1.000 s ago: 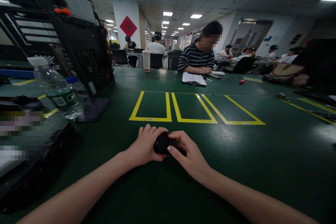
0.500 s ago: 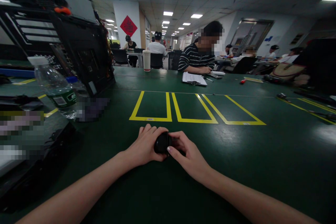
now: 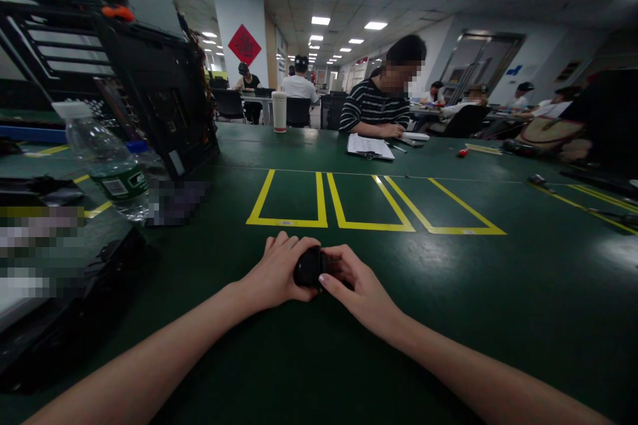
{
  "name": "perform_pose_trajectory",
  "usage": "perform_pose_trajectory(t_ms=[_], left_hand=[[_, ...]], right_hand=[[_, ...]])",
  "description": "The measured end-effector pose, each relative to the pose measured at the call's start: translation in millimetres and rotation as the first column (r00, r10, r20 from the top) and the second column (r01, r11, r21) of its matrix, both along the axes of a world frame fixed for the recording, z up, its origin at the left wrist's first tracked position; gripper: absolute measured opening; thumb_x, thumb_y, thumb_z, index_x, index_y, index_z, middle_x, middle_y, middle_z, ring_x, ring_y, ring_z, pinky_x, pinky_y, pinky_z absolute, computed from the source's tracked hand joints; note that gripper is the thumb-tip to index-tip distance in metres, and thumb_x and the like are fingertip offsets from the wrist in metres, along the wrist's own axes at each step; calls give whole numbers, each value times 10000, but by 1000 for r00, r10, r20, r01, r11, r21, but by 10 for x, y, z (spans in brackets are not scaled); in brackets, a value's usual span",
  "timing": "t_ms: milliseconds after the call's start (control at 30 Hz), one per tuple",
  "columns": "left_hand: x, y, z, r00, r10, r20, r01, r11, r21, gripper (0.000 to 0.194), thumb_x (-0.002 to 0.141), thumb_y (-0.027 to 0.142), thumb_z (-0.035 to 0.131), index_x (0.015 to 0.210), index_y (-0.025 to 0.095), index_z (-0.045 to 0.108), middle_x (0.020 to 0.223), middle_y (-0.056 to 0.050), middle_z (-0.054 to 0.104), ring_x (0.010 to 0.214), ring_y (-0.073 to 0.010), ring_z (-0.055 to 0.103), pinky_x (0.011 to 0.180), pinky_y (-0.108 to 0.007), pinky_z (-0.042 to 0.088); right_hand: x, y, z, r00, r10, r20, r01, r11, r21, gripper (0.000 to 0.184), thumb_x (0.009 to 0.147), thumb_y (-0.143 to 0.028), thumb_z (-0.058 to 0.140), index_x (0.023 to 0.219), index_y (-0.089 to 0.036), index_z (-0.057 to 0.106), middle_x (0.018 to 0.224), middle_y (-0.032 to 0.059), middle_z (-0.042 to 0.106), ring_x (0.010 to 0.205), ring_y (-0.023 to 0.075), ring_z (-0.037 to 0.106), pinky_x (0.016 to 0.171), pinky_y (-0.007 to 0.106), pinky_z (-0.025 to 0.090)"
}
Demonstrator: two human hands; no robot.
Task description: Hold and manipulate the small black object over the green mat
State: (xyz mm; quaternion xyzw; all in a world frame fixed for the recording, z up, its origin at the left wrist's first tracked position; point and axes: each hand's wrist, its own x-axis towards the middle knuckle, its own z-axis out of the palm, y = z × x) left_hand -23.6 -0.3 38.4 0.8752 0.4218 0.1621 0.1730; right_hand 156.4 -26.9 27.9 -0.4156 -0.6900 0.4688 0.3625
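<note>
Between my two hands, over the green table (image 3: 239,372), is a small, glossy black rounded object (image 3: 308,268); its exact kind is not clear. My left hand (image 3: 280,272) curls around its left side, thumb below and fingers over the top. From the right, my right hand (image 3: 356,285) pinches the object's right edge between thumb and fingers. Parts of the object are hidden behind the fingers. Just beyond the hands, yellow tape (image 3: 286,222) marks several outlines on the tabletop.
To the left stand a water bottle (image 3: 107,166) and an open black computer case (image 3: 164,99). Across the table a person (image 3: 376,103) in a striped top sits by a clipboard (image 3: 369,146). A white cup (image 3: 280,111) stands at the far edge.
Both hands keep the same hold on the black object. The whole view has shifted very slightly.
</note>
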Motion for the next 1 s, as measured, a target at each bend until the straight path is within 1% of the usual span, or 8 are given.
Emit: perform_pose_trajectory(t_ms=[133,267,400,600,700,800,933,1000], left_hand=[[9,4,2,1000,0,-17,0,1000,16,560,642,382,615,1132,243,382,1033,-49,496,855,-228,409,736,-351,317],[15,-2,12,1000,13,-24,-13,1000,28,554,641,395,612,1125,246,389,1009,-50,505,842,-231,407,722,-349,313],[12,-11,17,1000,16,-10,-16,1000,4,548,647,415,607,1123,255,387,1011,-45,504,845,-228,407,719,-342,314],[27,-4,3,1000,19,-22,-18,1000,17,554,647,422,606,1120,243,381,999,-44,496,839,-224,407,723,-346,319],[30,-4,-6,999,14,-33,-13,999,34,554,649,413,605,1124,241,378,1001,-46,492,842,-226,404,721,-346,319],[23,-1,-13,999,17,-37,-15,999,43,561,645,417,606,1126,240,377,996,-48,492,840,-228,400,719,-349,317],[20,6,-18,1000,18,-25,-17,1000,22,557,646,404,607,1125,240,375,996,-46,490,840,-226,399,722,-349,318],[23,7,-19,1000,21,-20,-21,1000,14,549,646,387,608,1121,239,378,998,-46,488,837,-225,401,718,-347,319]], right_hand=[[-12,22,-47,997,-48,-55,52,996,78,175,782,-228,491,956,-215,489,1025,27,492,944,154,512,814,317,452],[-22,78,-71,993,-52,-111,49,998,-26,207,771,-239,508,972,-212,465,994,27,529,952,161,526,822,337,450],[-11,78,-36,997,2,-83,-8,997,-79,233,788,-251,484,1015,-203,459,1008,32,539,961,157,527,859,347,432],[-11,5,-39,999,-16,-43,17,1000,23,249,777,-234,495,1024,-231,459,1036,28,506,944,163,521,802,331,460],[-10,22,-73,996,-57,-69,62,995,78,174,780,-236,490,954,-221,497,1027,25,495,959,163,510,822,333,447],[1,65,-86,993,-73,-96,75,997,25,173,780,-251,493,951,-223,490,1019,22,508,965,162,510,825,341,447],[16,61,-49,998,-14,-60,8,996,-89,246,790,-290,479,1025,-218,458,1012,31,527,955,162,519,831,355,444],[16,30,-30,999,6,-38,-9,998,-66,256,791,-283,478,1037,-223,449,1017,33,520,933,164,527,797,351,461]])
